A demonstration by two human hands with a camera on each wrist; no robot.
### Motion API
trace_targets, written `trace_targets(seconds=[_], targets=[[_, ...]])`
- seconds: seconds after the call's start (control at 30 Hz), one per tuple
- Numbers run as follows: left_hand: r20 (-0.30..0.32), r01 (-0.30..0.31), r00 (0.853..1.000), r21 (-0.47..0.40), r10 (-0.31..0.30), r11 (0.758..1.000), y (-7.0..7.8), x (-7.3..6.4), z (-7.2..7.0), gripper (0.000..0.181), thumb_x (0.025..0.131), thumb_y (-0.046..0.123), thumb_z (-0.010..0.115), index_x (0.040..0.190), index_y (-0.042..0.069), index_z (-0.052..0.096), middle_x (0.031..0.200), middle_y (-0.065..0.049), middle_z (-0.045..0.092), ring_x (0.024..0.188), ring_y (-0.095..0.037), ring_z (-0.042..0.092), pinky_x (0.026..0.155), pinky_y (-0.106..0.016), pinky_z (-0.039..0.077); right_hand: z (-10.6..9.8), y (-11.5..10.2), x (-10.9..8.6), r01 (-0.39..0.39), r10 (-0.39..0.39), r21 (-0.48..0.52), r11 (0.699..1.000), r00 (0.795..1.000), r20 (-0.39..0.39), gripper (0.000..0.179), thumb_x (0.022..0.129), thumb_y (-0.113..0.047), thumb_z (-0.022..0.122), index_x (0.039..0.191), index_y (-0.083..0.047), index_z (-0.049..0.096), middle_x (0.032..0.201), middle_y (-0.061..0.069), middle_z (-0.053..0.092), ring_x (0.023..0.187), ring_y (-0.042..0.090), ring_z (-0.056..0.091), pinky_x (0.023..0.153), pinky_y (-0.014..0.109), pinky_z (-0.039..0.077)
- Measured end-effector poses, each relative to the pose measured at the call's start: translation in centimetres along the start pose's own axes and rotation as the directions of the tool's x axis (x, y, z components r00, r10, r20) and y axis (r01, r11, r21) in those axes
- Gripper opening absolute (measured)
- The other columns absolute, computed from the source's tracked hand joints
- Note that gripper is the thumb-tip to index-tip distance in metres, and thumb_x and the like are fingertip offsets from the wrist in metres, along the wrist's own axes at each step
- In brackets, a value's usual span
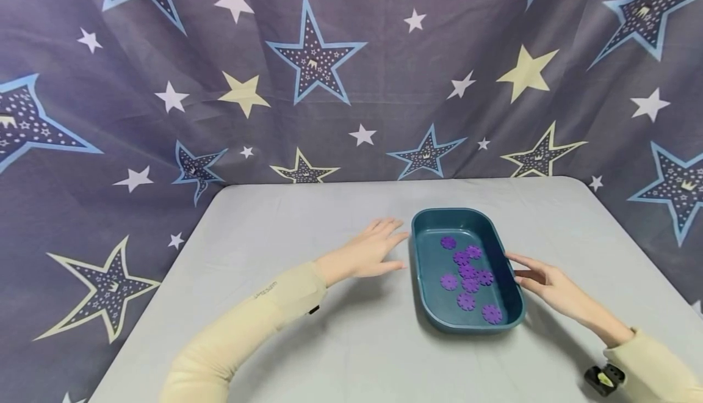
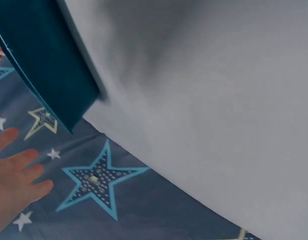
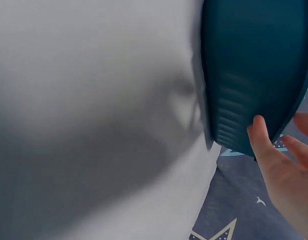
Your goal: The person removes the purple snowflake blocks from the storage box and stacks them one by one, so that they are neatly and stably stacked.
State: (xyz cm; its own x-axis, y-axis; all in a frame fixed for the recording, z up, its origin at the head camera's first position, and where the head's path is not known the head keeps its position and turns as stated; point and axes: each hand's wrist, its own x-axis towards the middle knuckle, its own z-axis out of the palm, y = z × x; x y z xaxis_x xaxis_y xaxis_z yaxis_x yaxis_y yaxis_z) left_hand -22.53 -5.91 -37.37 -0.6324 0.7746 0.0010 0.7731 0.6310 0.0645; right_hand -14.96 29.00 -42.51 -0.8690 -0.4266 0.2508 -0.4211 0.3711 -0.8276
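A teal plastic basin [image 1: 432, 250] stands on the table, with several purple notched discs [image 1: 467, 301] lying loose on its floor, some overlapping. My left hand [image 1: 370, 253] is just left of the basin, fingers spread and straight, holding nothing. In the left wrist view this hand [image 2: 16, 182] is apart from the basin's outer wall [image 2: 48, 65]. At the basin's right side, my right hand [image 1: 555, 287] has its fingertips at the rim. The right wrist view shows the thumb of that hand [image 3: 289, 185] laid straight against the ribbed outer wall [image 3: 234, 110].
A pale grey cloth-topped table [image 1: 307, 220] carries the basin on its right half. Behind it hangs a dark curtain [image 1: 379, 85] printed with stars. A small black device [image 1: 604, 380] sits at the right wrist.
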Motion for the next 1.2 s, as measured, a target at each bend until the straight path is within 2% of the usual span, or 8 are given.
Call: trace_targets(seconds=[0.23,0.4,0.53,0.73,0.87,1.0,1.2], targets=[[0.03,-0.077,0.997,0.041,0.076,0.996,1.6,2.4,-0.7,0.058,0.088,0.047,0.045,0.133,0.012,0.04,0.138,-0.013,0.033,0.129,-0.023,0.027,0.107,-0.036,0.018,0.2,0.4,-0.1,-0.016,0.017,0.045,0.999,1.0,-0.023,0.04,0.086,0.007,0.046,0.125,0.013,0.038,0.118,-0.029,0.042,0.094,-0.007,0.053,0.076,0.006,0.041],[0.08,-0.111,0.991,0.039,0.107,0.993,2.6,4.0,-0.8,0.054,0.087,0.044,0.049,0.131,0.013,0.043,0.134,-0.01,0.038,0.124,-0.02,0.035,0.104,-0.031,0.024,0.3,0.4,-0.2,-0.093,0.093,0.003,0.996,0.994,-0.052,0.041,0.087,0.0,0.05,0.124,0.014,0.039,0.114,-0.031,0.042,0.091,-0.008,0.053,0.075,0.006,0.041],[0.121,-0.126,0.985,-0.002,0.125,0.992,3.3,5.2,-0.6,0.049,0.086,0.039,0.053,0.128,0.014,0.047,0.129,-0.007,0.044,0.118,-0.017,0.042,0.1,-0.027,0.031,0.4,0.3,-0.2,-0.137,0.136,-0.016,0.99,0.989,-0.056,0.042,0.088,-0.004,0.05,0.124,0.015,0.038,0.114,-0.032,0.04,0.091,-0.008,0.052,0.075,0.006,0.04],[0.19,-0.101,0.974,-0.106,0.12,0.989,4.1,6.8,-0.4,0.044,0.084,0.032,0.059,0.123,0.015,0.052,0.125,-0.004,0.048,0.116,-0.014,0.044,0.097,-0.024,0.034,0.3,0.3,-0.2,-0.184,0.182,-0.033,0.982,0.981,-0.061,0.045,0.089,-0.01,0.051,0.127,0.011,0.039,0.115,-0.03,0.04,0.095,-0.011,0.048,0.076,0.007,0.04],[0.194,-0.121,0.97,-0.129,0.145,0.984,4.2,7.7,0.1,0.042,0.082,0.03,0.063,0.119,0.014,0.055,0.122,-0.003,0.051,0.113,-0.013,0.046,0.096,-0.021,0.034,0.3,0.3,-0.2,-0.181,0.18,-0.015,0.983,0.982,-0.058,0.045,0.089,-0.009,0.051,0.127,0.011,0.038,0.115,-0.031,0.04,0.096,-0.012,0.047,0.076,0.007,0.04],[0.203,-0.145,0.963,-0.161,0.176,0.976,4.2,8.4,0.9,0.04,0.081,0.028,0.064,0.116,0.012,0.057,0.117,-0.004,0.055,0.105,-0.012,0.051,0.089,-0.017,0.037,0.3,0.4,-0.3,-0.162,0.164,0.031,0.986,0.986,-0.042,0.045,0.089,-0.007,0.05,0.126,0.014,0.036,0.115,-0.031,0.041,0.097,-0.012,0.047,0.077,0.006,0.04],[0.226,-0.136,0.956,-0.217,0.185,0.967,4.4,9.2,2.0,0.036,0.079,0.022,0.067,0.111,0.011,0.06,0.11,-0.004,0.058,0.099,-0.012,0.054,0.082,-0.013,0.039,0.3,0.3,-0.3,-0.182,0.183,0.053,0.982,0.983,-0.031,0.046,0.09,-0.01,0.05,0.127,0.013,0.035,0.115,-0.03,0.042,0.1,-0.014,0.044,0.078,0.006,0.039]])
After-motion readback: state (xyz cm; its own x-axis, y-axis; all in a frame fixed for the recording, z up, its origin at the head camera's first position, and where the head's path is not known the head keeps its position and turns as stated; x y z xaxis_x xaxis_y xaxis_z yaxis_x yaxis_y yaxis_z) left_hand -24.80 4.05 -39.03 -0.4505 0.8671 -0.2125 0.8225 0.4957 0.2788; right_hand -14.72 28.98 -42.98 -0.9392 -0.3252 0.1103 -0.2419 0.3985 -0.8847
